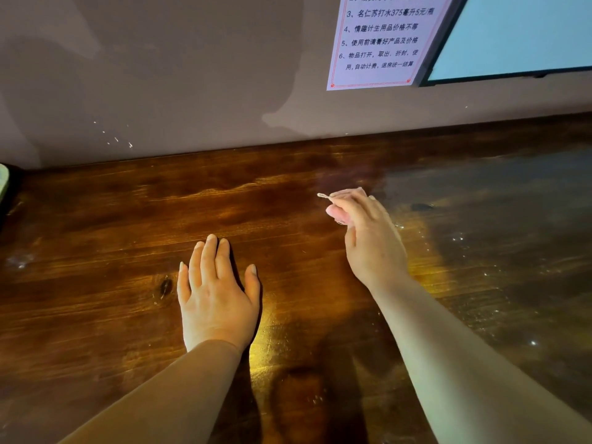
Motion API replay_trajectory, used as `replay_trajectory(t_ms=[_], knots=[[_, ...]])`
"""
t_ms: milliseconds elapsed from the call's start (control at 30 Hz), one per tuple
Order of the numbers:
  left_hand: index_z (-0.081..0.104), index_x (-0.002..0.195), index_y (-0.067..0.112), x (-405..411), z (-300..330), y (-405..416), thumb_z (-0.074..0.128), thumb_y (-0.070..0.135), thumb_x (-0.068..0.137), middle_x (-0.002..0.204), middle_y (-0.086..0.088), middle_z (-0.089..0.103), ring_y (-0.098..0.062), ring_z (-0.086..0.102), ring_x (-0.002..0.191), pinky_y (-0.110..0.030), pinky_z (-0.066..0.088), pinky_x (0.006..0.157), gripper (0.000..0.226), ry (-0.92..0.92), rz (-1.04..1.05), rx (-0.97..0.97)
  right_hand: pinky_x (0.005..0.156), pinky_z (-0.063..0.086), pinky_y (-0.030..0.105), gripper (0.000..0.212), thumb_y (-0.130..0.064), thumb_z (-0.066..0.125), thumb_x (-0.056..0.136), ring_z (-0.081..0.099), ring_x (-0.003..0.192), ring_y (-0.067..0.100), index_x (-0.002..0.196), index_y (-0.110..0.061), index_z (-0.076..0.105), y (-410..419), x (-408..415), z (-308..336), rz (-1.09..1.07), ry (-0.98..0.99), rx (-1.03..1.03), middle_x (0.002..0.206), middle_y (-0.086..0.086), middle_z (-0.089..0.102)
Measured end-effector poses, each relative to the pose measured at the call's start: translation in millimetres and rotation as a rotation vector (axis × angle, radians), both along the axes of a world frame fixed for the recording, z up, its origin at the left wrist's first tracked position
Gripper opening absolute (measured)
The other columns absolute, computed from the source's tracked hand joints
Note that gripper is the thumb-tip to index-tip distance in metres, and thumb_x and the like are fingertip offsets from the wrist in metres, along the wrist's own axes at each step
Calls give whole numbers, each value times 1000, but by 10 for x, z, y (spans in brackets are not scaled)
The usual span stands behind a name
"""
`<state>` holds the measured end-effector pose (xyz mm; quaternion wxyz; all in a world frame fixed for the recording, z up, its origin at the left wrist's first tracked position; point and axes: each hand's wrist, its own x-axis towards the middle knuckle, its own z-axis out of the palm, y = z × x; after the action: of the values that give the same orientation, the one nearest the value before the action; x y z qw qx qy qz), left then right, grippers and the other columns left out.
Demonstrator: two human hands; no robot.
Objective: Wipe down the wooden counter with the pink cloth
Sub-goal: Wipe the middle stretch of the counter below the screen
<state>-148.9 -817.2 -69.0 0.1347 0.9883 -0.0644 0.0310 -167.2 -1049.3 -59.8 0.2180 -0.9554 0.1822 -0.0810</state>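
Wooden and dark brown, the bench (112, 219) runs across the whole view from left to right, its boards glossy with a warm yellow glare between the two arms. The pink cloth does not show anywhere in this view. Toward the right the wood looks dull and streaky, with small bright specks scattered over it.

On the near middle of the bench the left hand (216, 296) lies flat, palm down, its fingers (208, 254) stretched out together and the thumb spread to the right, gripping nothing. A dark knot in the wood sits just left of it.

Farther and to the right, the right hand (368, 235) is raised a little above the wood with its fingers (344, 205) curled in and pinched on a small thin pale sliver (323, 195) that sticks out to the left; what the sliver is cannot be told.

Beyond the bench stands a grey-brown wall (160, 75) with a few white flecks at the lower left. High on the right hangs a printed notice (381, 43) with numbered lines of Chinese text and a red border, and just right of it a dark-framed pale blue screen (519, 30). At the far left edge a pale object is cut off by the view.
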Motion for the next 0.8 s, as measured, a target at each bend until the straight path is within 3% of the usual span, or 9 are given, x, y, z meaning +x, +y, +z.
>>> replay_trajectory(t_ms=[100,267,433,500,567,667,800], knots=[[39,149,12,-2,-8,5,36,49,98,158,-6,32,-22,21,149,-47,14,123,63,-3,3,2,116,38,43,53,-9,51,97,32,145,17,142,-36,46,295,-58,-1,-44,-28,21,152,-13,37],[39,149,12,1,2,-6,37,48,98,158,-6,33,-22,22,149,-47,14,123,62,1,8,-2,121,30,38,57,-7,43,98,24,150,15,145,-38,44,378,-300,-62,226,-2,-11,157,-12,34],[40,149,12,-2,0,5,36,49,98,158,-7,33,-22,22,149,-47,13,123,63,-6,1,-7,117,36,43,54,-12,53,99,31,146,18,147,-34,43,87,-26,18,-1,29,-25,155,-9,38],[40,149,12,-3,-4,6,36,49,98,157,-7,34,-22,22,149,-47,14,123,63,-10,-1,-11,120,32,45,54,-18,55,99,28,147,22,148,-34,41,103,-30,-10,-29,49,-63,158,-4,34],[40,148,11,5,-16,5,37,49,98,157,-7,35,-23,23,149,-47,14,122,63,-16,-3,-13,120,23,42,52,-28,56,100,22,148,24,149,-37,41,48,-48,0,-38,20,-111,161,-2,28],[40,148,11,1,-39,15,37,49,99,157,-7,34,-23,22,149,-47,14,123,62,-18,-1,-10,121,27,40,49,-29,53,101,24,147,16,149,-32,42,-44,-5,33,46,37,-67,156,-7,36],[41,148,11,2,-49,17,36,49,98,157,-7,35,-23,23,149,-48,16,122,63,-25,2,-14,118,11,19,40,-21,40,103,31,145,12,141,-24,50,273,-95,51,62,-41,7,148,-7,47]])
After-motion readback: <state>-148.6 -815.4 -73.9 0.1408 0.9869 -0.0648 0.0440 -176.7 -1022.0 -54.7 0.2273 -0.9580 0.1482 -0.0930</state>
